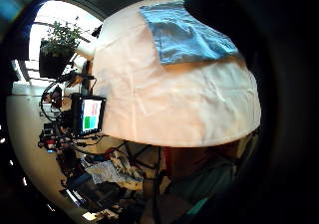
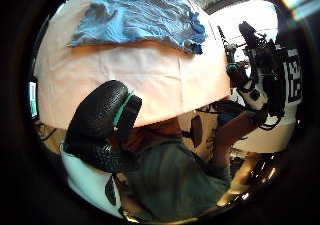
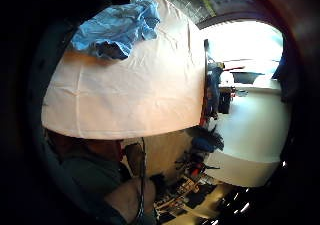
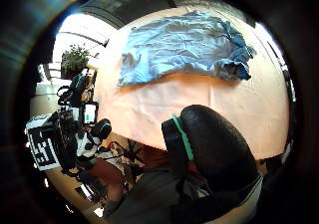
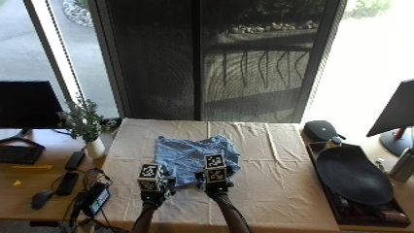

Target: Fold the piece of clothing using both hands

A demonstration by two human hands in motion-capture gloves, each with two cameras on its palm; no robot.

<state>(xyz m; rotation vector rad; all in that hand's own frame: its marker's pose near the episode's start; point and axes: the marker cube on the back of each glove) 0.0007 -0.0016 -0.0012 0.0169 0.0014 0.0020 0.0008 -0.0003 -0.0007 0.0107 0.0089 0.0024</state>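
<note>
Light-blue fabric, the piece of clothing [image 5: 196,159], lies on the cream cloth covering the counter [image 5: 278,160], slightly toward 9 o'clock of the counter's centre. It is spread mostly flat but wrinkled. Its edge toward 3 o'clock is bunched and rumpled, which the right thumb side palm view also shows [image 4: 185,47].

I read both hands as positioned at the garment's 6 o'clock edge, the side nearest me. The left hand [image 5: 154,190] sits at the 7 o'clock corner and the right hand [image 5: 216,186] at the 5 o'clock corner. From the outside view I cannot tell whether the fingers are straight or curled, or whether they touch the fabric. In the palm views the garment lies some way off across the cloth, and one gloved digit shows in each thumb side view with nothing between it and the palm. I judge that neither hand has hold of anything.

Task status: I see no clean fold line and no stacked layers. I judge folding as not yet begun. Remaining steps: smooth the bunched edge, take both near corners, and carry them toward 12 o'clock.
</note>
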